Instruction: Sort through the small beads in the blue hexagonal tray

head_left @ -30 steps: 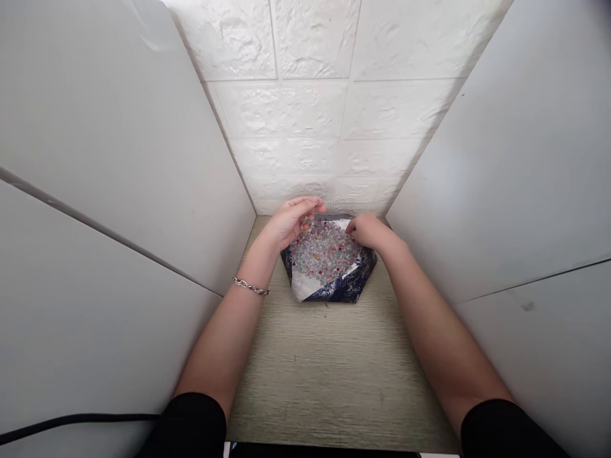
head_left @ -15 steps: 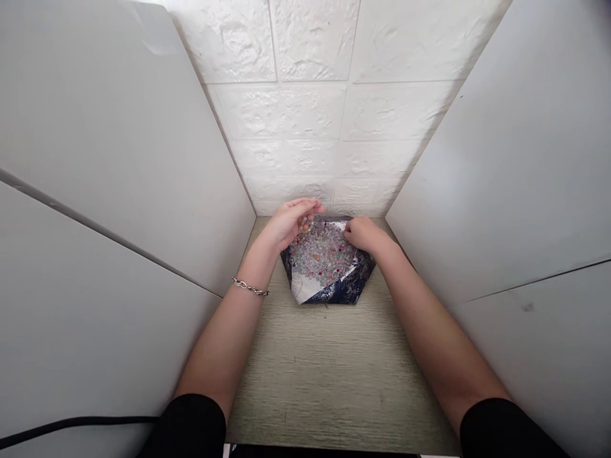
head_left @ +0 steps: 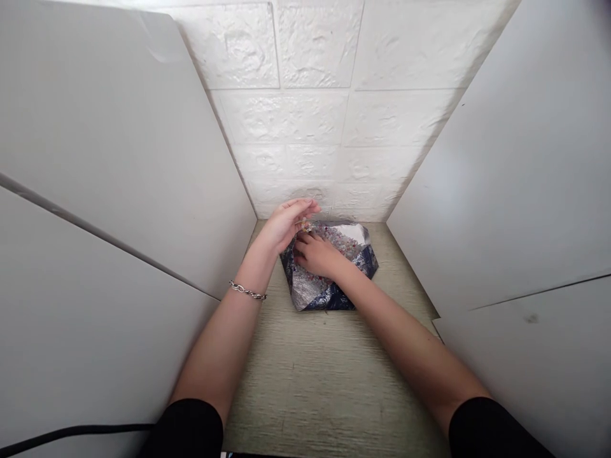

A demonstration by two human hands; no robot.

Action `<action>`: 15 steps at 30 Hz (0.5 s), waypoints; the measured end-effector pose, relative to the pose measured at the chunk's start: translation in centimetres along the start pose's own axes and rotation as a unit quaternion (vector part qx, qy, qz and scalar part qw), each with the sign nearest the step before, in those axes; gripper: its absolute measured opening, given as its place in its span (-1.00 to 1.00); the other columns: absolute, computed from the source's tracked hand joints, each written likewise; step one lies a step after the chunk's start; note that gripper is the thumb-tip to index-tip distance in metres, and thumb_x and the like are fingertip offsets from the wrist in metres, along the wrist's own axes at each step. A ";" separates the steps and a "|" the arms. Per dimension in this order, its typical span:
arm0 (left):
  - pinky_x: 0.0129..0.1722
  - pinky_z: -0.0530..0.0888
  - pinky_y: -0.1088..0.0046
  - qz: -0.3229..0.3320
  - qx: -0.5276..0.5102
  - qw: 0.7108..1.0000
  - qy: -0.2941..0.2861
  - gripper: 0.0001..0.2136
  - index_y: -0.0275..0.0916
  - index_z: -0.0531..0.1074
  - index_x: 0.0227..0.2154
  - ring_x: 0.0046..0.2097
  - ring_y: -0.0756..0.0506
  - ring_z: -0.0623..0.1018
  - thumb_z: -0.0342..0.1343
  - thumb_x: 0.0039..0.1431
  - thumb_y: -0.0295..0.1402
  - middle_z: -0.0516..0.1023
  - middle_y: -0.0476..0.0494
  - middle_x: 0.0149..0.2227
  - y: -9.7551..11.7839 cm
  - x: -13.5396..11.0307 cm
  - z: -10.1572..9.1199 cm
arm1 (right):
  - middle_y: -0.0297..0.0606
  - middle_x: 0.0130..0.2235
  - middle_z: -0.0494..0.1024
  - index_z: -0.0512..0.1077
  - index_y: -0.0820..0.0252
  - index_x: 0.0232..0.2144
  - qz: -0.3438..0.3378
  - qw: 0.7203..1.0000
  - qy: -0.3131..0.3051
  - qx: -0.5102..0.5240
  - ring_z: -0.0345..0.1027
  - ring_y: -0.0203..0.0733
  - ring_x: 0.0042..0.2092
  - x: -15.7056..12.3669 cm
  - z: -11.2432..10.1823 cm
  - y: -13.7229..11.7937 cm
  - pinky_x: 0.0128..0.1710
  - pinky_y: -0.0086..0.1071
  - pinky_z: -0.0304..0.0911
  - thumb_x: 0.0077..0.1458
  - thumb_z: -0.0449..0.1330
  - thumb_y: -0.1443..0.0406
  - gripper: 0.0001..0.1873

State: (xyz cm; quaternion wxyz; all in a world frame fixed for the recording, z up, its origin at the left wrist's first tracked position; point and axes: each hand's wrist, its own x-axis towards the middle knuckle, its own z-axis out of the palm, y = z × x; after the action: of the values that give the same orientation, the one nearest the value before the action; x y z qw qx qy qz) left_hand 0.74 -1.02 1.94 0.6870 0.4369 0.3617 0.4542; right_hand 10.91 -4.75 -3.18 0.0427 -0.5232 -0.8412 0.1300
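Observation:
A blue patterned foil bag (head_left: pixel 356 262) lies opened flat near the back of the wooden tabletop (head_left: pixel 324 375), with a heap of small clear and coloured beads (head_left: pixel 344 240) on its silver inside. My left hand (head_left: pixel 286 222) hovers at the bag's far left edge, fingers loosely curled and cupped, with a few beads seemingly in the palm. My right hand (head_left: pixel 316 253) rests on the beads at the left of the bag, fingers bent and close under the left hand. A chain bracelet (head_left: pixel 247 291) sits on my left wrist.
White panels (head_left: pixel 119 191) wall in the table on the left and right (head_left: pixel 515 191). A white textured brick-pattern wall (head_left: pixel 334 114) closes the back. A black cable (head_left: pixel 71 434) runs along the lower left.
My right hand has moved from the bag's right side across the beads to the left, up against my left hand. The left hand stayed in place.

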 end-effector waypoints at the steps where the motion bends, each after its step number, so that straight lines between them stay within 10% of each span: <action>1: -0.46 0.33 0.63 0.001 -0.001 1.000 0.002 -0.94 -0.29 0.46 -0.52 -0.38 0.08 0.47 0.12 -0.02 -0.42 0.52 -0.08 -0.45 0.1 0.0 0.0 | 0.03 0.05 0.22 0.28 0.29 -0.03 -0.001 1.000 0.001 -0.004 0.06 0.07 0.07 0.0 0.0 -0.1 0.02 -0.18 0.02 0.12 -0.06 0.21 -0.59; 15: -0.42 0.36 0.59 0.004 -0.027 0.998 -0.054 -0.86 -0.27 0.49 -0.46 -0.37 0.05 0.48 0.19 -0.09 -0.31 0.55 -0.09 -0.38 -0.6 0.5 -0.9 | -0.24 -0.28 0.53 0.48 0.22 -0.35 0.165 0.975 -0.150 0.015 0.35 -0.22 -0.28 -2.7 -3.8 4.9 -0.36 -0.47 0.15 -0.14 0.06 0.47 -0.72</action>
State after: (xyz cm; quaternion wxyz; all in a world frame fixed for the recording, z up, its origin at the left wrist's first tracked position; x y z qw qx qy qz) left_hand 0.32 -0.43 1.03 0.7155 0.4436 0.3095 0.4422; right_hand 17.18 -4.49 -0.68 -0.0978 -0.6290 -0.7378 0.2246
